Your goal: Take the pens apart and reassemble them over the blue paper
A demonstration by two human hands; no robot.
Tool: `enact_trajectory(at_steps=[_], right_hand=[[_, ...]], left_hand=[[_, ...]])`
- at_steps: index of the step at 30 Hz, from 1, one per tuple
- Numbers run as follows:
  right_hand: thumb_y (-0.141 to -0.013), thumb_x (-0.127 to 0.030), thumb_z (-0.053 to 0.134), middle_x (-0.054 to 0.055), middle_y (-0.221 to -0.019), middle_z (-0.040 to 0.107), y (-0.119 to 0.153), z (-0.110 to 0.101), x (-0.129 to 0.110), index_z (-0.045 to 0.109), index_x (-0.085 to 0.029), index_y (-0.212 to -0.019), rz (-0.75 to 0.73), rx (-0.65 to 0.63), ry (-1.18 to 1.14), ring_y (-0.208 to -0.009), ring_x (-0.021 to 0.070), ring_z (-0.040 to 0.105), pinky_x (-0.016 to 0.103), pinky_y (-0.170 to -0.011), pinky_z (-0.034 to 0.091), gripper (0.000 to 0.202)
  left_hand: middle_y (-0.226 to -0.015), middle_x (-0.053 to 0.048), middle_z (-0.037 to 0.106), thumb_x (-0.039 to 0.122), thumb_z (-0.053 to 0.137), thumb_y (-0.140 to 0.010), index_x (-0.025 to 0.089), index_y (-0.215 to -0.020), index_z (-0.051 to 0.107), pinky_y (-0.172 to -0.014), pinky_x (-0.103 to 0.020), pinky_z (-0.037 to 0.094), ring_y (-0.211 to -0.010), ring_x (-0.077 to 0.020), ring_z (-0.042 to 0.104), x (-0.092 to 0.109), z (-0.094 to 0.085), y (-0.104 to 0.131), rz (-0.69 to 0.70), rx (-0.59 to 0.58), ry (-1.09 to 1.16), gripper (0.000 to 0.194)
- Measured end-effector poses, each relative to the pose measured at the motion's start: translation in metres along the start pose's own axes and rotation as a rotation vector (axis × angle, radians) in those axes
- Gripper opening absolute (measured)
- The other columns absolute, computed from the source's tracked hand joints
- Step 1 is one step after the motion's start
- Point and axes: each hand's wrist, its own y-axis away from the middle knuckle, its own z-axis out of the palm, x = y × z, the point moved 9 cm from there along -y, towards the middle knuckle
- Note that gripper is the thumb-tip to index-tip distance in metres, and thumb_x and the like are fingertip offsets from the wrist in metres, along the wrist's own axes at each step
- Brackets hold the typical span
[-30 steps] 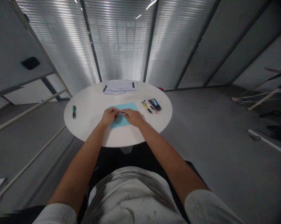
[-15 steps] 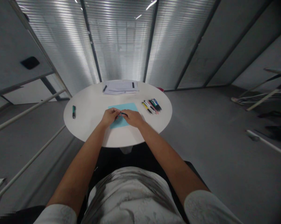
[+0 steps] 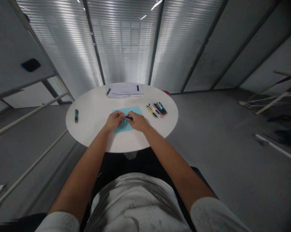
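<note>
Over a light blue sheet (image 3: 122,128) on the round white table (image 3: 92,129), both of my hands meet. My right hand (image 3: 137,121) pinches a dark pen part (image 3: 129,118) that points left. My left hand (image 3: 115,120) is closed, its fingertips at the left end of the dark part; what they hold is too small to make out. To the right of the sheet lie several pens, among them a yellow one (image 3: 152,111) and a blue-capped one (image 3: 162,107).
A stack of papers (image 3: 125,91) lies at the table's far edge. A green and black pen (image 3: 76,116) is near the left edge. Beside the table at the left stands a white metal frame (image 3: 32,117).
My right hand's fingers have shifted, and more of the dark pen part now shows between my hands. My left hand has hardly moved.
</note>
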Motion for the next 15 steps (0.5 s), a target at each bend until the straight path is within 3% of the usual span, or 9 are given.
enact_trajectory(at_steps=[8,15], right_hand=[[-0.091,-0.029,0.049,0.004,-0.108,0.067,0.0001,-0.0004,0.0004,0.051,-0.024,-0.113,0.001,0.007,-0.005,-0.096,0.0184,0.062,0.028,-0.079,0.042,0.022],[-0.092,-0.031,0.047,0.004,-0.108,0.067,-0.0002,-0.0015,0.0008,0.05,-0.024,-0.113,-0.013,0.026,-0.018,-0.097,0.0181,0.062,0.028,-0.08,0.042,0.022]], left_hand=[[-0.067,-0.003,0.064,0.036,0.069,-0.07,0.015,-0.077,0.063,-0.048,-0.023,0.036,-0.048,-0.0088,0.048,0.0011,0.0,0.0028,-0.021,-0.013,0.009,0.023],[-0.069,-0.003,0.063,0.04,0.065,-0.072,0.015,-0.083,0.064,-0.049,-0.025,0.037,-0.049,-0.0099,0.047,0.0014,0.0031,0.0024,-0.009,-0.032,0.003,0.027]])
